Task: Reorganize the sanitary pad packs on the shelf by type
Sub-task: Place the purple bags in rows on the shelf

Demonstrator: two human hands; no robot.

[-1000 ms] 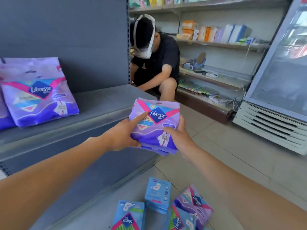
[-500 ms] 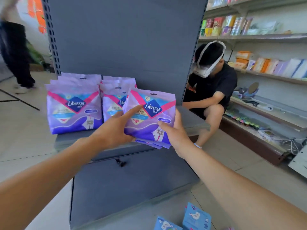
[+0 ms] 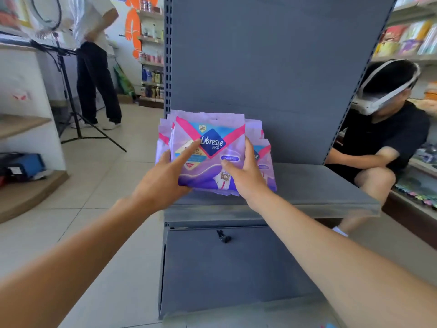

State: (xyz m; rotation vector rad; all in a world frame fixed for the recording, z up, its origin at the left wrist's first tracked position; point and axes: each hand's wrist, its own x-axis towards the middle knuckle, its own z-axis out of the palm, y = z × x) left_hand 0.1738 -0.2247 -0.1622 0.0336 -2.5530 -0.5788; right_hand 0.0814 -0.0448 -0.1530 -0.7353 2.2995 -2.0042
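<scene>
A purple Libresse pad pack [image 3: 210, 147] stands upright at the left end of the grey shelf [image 3: 319, 185], in front of other purple packs [image 3: 264, 157] leaning against the grey back panel. My left hand [image 3: 165, 178] holds its left edge, index finger laid across the front. My right hand [image 3: 246, 176] grips its right edge, thumb on the front and fingers behind. More purple packs peek out behind it on the left [image 3: 162, 140].
A person in a black shirt [image 3: 387, 140] with a white headset crouches right of the shelf unit. Another person [image 3: 94, 60] stands at the back left beside a tripod [image 3: 71, 102]. Stocked shelves line the right wall. A wooden shelf unit [image 3: 26, 176] is at the left.
Both hands carried the purple pack from the floor pile up and left onto the shelf, setting it in front of the other purple packs. The view swung left.
</scene>
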